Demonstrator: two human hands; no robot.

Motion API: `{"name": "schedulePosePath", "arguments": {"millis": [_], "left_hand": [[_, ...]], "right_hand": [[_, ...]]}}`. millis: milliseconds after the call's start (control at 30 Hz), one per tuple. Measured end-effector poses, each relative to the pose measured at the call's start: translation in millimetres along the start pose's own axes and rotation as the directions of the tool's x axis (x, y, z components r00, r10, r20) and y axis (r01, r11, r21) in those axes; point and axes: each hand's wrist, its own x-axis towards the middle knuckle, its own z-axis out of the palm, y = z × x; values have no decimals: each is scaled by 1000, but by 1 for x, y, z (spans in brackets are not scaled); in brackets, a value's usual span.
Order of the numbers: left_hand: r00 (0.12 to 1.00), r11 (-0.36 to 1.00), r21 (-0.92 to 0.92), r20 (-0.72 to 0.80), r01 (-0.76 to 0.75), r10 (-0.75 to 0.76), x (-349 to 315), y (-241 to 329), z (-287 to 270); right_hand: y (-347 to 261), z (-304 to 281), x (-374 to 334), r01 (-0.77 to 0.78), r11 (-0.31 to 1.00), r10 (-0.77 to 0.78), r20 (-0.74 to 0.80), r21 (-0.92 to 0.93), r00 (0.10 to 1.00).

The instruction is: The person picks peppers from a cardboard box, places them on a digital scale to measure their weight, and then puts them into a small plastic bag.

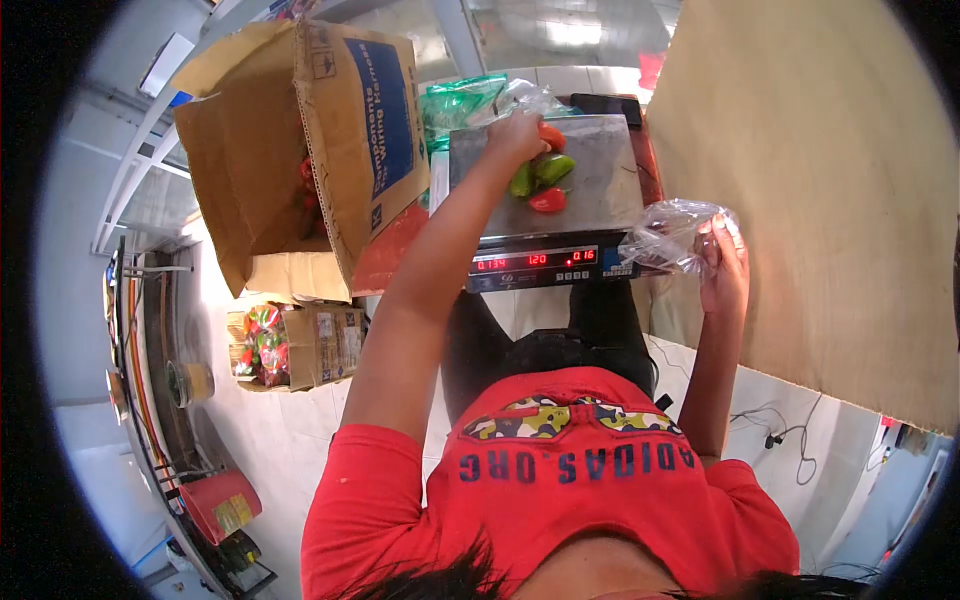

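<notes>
My left hand (517,135) reaches over the metal pan (610,165) of a digital weighing scale, its fingers closed on an orange-red pepper (552,138) at the pan's far side. Just nearer lie green peppers (552,168) and a red pepper (548,200). Lit red digits show on the scale's display (537,260) along its front. To the right of the scale, my right hand (724,265) pinches a clear plastic bag (672,235), which hangs crumpled toward the scale's corner. How far the bag's mouth is spread, I cannot tell.
A large open cardboard box (365,130) stands left of the scale, with red peppers inside. Below it, a smaller box (325,345) holds bagged red and green peppers. Green and clear plastic (465,105) lies behind the scale. A plywood board (810,200) rises at the right.
</notes>
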Motion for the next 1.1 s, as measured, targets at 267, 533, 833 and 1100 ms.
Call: {"name": "schedulePosePath", "arguments": {"millis": [267,533,833,1100], "left_hand": [[989,999,30,144,-32,27,4,-1,-25],[997,999,9,60,-51,51,14,-12,-19],[994,998,-60,105,6,0,19,-20,-17],[951,926,-253,-207,-279,230,9,17,-1]], "right_hand": [[-2,11,-2,-6,1000,6,-1,-25,1000],[0,9,-2,9,1000,-8,29,-20,1000],[-3,20,-5,0,999,-1,-8,-39,1000],[-1,13,-3,-9,999,10,4,-44,1000]]}}
